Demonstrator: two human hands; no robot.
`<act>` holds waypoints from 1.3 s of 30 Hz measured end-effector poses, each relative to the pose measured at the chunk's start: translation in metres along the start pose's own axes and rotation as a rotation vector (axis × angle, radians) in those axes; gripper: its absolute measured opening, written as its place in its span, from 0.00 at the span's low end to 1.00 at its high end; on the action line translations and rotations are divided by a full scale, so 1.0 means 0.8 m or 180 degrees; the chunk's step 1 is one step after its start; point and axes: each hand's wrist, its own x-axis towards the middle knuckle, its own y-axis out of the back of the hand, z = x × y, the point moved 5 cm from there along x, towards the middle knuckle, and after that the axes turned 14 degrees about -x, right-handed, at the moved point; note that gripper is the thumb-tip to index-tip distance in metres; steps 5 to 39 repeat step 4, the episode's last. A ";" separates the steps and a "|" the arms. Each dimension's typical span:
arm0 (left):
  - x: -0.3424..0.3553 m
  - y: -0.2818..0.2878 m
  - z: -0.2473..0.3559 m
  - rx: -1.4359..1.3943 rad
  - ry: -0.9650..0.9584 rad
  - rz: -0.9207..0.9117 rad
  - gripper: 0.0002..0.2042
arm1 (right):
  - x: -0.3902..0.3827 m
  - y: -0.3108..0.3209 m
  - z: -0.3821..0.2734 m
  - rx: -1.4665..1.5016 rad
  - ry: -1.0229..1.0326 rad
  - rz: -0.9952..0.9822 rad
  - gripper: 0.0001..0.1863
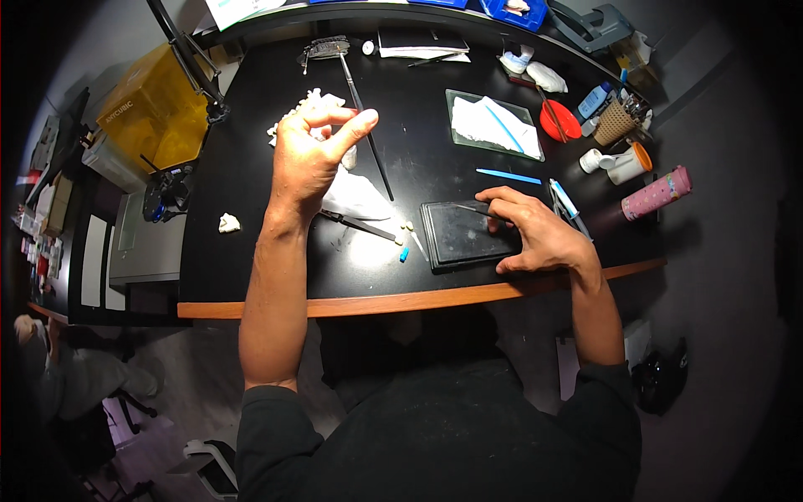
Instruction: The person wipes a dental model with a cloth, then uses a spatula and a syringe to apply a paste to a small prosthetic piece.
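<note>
My left hand [308, 159] is raised over the middle-left of the table, thumb and forefinger pinched on a slim dark paintbrush [381, 166]. The brush slants, its tip pointing away from me. Below this hand lie a crumpled white tissue [358, 197] and black tweezers [361, 224]; several off-white pieces [316, 102] are partly hidden behind it. My right hand [539, 234] spans a flat black rectangular case [460, 238], fingers at its far edge and thumb at its near edge. A thin pale line shows under those fingers; I cannot tell whether it is a tool.
A glass slab [456, 100] bears white paper and a blue stick. Another blue stick [508, 176] lies nearer. At the right stand a red bowl [560, 121], white jars [629, 165] and a pink bottle [657, 194]. A wooden edge [401, 299] borders the table's front.
</note>
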 end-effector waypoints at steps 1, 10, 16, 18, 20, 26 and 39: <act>0.001 0.001 -0.002 0.0005 -0.0011 0.0015 0.10 | 0.002 0.002 0.001 -0.0006 0.0018 -0.0002 0.32; 0.002 0.008 -0.002 0.0206 -0.0051 0.0070 0.11 | 0.012 -0.001 0.008 0.0210 -0.0235 -0.0337 0.30; 0.002 0.008 -0.002 0.0206 -0.0051 0.0070 0.11 | 0.012 -0.001 0.008 0.0210 -0.0235 -0.0337 0.30; 0.002 0.008 -0.002 0.0206 -0.0051 0.0070 0.11 | 0.012 -0.001 0.008 0.0210 -0.0235 -0.0337 0.30; 0.002 0.008 -0.002 0.0206 -0.0051 0.0070 0.11 | 0.012 -0.001 0.008 0.0210 -0.0235 -0.0337 0.30; 0.002 0.008 -0.002 0.0206 -0.0051 0.0070 0.11 | 0.012 -0.001 0.008 0.0210 -0.0235 -0.0337 0.30; 0.002 0.008 -0.002 0.0206 -0.0051 0.0070 0.11 | 0.012 -0.001 0.008 0.0210 -0.0235 -0.0337 0.30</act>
